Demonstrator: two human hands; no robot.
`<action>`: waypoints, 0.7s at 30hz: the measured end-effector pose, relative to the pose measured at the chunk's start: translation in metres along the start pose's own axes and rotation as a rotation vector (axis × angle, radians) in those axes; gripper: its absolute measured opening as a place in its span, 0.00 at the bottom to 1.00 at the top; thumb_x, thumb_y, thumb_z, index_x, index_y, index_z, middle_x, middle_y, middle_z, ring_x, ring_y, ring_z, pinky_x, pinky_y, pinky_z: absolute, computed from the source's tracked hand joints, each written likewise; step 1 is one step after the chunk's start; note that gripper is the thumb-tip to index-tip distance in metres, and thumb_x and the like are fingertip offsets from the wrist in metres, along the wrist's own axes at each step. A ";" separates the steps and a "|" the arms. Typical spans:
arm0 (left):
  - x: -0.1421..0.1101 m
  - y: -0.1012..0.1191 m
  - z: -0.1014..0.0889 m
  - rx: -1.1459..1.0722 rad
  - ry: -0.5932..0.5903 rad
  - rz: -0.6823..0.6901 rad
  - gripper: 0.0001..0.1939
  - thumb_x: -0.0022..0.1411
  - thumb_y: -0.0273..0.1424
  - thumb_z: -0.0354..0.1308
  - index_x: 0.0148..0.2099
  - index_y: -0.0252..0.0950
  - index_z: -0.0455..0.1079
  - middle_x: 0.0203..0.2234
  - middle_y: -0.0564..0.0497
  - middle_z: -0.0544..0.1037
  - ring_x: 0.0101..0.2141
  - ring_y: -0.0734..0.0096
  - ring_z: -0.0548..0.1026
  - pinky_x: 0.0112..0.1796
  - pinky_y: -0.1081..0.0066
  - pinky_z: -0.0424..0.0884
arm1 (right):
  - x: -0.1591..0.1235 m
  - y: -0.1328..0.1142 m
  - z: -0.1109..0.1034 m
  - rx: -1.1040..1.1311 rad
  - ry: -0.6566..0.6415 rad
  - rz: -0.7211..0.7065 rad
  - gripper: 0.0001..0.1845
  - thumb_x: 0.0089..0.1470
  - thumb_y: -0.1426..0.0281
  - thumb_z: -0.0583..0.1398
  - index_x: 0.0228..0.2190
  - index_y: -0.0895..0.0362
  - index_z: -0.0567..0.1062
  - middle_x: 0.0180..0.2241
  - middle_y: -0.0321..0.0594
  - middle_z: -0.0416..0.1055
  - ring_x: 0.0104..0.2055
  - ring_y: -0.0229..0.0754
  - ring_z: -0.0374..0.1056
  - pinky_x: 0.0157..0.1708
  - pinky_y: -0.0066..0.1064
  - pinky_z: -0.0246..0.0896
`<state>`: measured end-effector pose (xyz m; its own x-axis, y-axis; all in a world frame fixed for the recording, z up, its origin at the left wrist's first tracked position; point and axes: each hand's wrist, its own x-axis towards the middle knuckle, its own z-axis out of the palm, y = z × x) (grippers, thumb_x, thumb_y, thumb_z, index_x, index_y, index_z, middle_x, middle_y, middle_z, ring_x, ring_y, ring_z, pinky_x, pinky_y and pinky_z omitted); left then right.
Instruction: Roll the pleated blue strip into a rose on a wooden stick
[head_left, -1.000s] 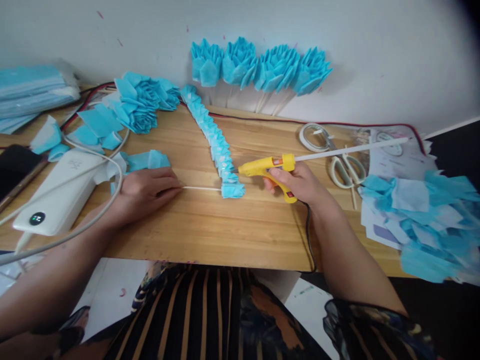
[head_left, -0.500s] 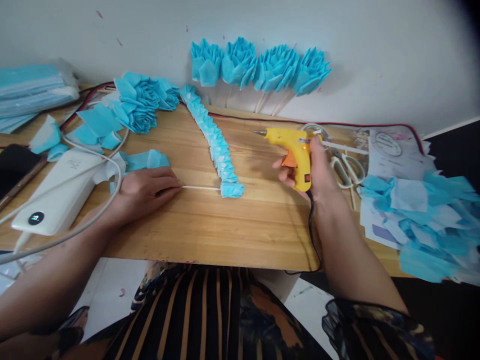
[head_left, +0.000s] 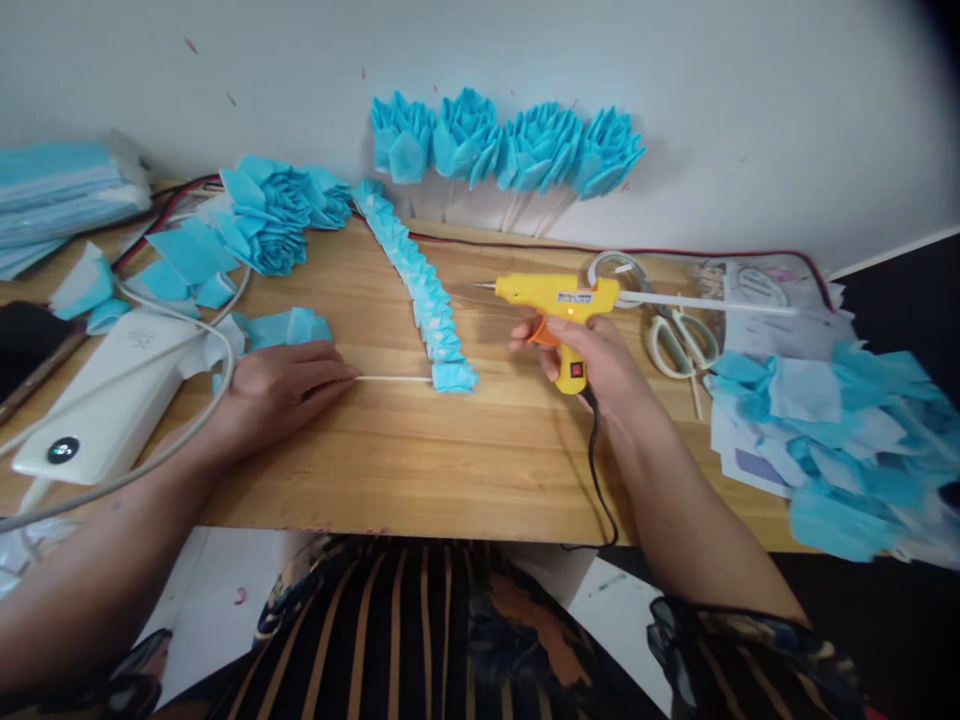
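Observation:
My right hand [head_left: 592, 355] grips a yellow glue gun [head_left: 555, 295] above the table, its nozzle pointing left and a white glue stick [head_left: 720, 302] sticking out behind. Between the fingertips of my left hand [head_left: 289, 390] is pinched a thin white stick [head_left: 394, 379] lying near the tabletop. A small blue folded piece [head_left: 454, 377] sits at the stick's far end. From there a long strip of overlapping blue petals [head_left: 416, 270] runs up and away to the left. The nozzle is apart from the strip, to its right.
Blue flowers on stems [head_left: 469, 140] lean on the wall, and more blue flowers [head_left: 277, 215] lie at left. A white power bank [head_left: 105, 390] with a looping cable is by my left arm. Scissors [head_left: 679, 345], a tape roll [head_left: 600, 265] and blue cut pieces [head_left: 847, 440] are at right.
The glue gun in my right hand has moved left toward the petal strip and levelled out, so its glue stick shows more. My left hand keeps its pinch on the stick.

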<state>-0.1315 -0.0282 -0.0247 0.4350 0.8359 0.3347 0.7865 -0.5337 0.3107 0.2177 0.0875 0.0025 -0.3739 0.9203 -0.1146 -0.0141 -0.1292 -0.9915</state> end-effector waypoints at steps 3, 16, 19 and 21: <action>0.000 0.001 -0.003 0.001 -0.038 0.015 0.15 0.78 0.33 0.51 0.44 0.36 0.78 0.40 0.50 0.83 0.38 0.70 0.80 0.38 0.73 0.72 | 0.000 0.003 0.000 -0.029 0.000 -0.025 0.13 0.53 0.60 0.68 0.34 0.57 0.81 0.34 0.45 0.83 0.32 0.43 0.77 0.15 0.26 0.57; 0.004 0.003 -0.003 -0.025 -0.027 0.062 0.15 0.77 0.31 0.52 0.40 0.36 0.78 0.34 0.51 0.81 0.33 0.73 0.78 0.32 0.75 0.67 | -0.005 0.006 0.000 -0.148 -0.180 0.010 0.17 0.54 0.55 0.69 0.28 0.56 0.80 0.29 0.40 0.79 0.27 0.38 0.71 0.29 0.32 0.68; 0.003 0.002 -0.002 -0.012 -0.030 0.060 0.15 0.77 0.31 0.52 0.40 0.36 0.78 0.34 0.50 0.81 0.33 0.73 0.78 0.32 0.75 0.66 | -0.005 0.009 -0.003 -0.192 -0.244 0.028 0.22 0.57 0.50 0.67 0.28 0.57 0.80 0.29 0.40 0.78 0.26 0.36 0.69 0.28 0.31 0.65; 0.002 0.002 -0.002 -0.001 -0.035 0.058 0.15 0.77 0.32 0.52 0.39 0.36 0.78 0.34 0.51 0.81 0.32 0.73 0.78 0.32 0.75 0.66 | -0.005 0.011 -0.004 -0.197 -0.287 0.034 0.25 0.58 0.47 0.66 0.27 0.57 0.79 0.28 0.39 0.77 0.27 0.36 0.69 0.28 0.30 0.65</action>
<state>-0.1296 -0.0275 -0.0220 0.4951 0.8073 0.3212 0.7590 -0.5818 0.2923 0.2226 0.0828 -0.0083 -0.6169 0.7720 -0.1533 0.1712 -0.0585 -0.9835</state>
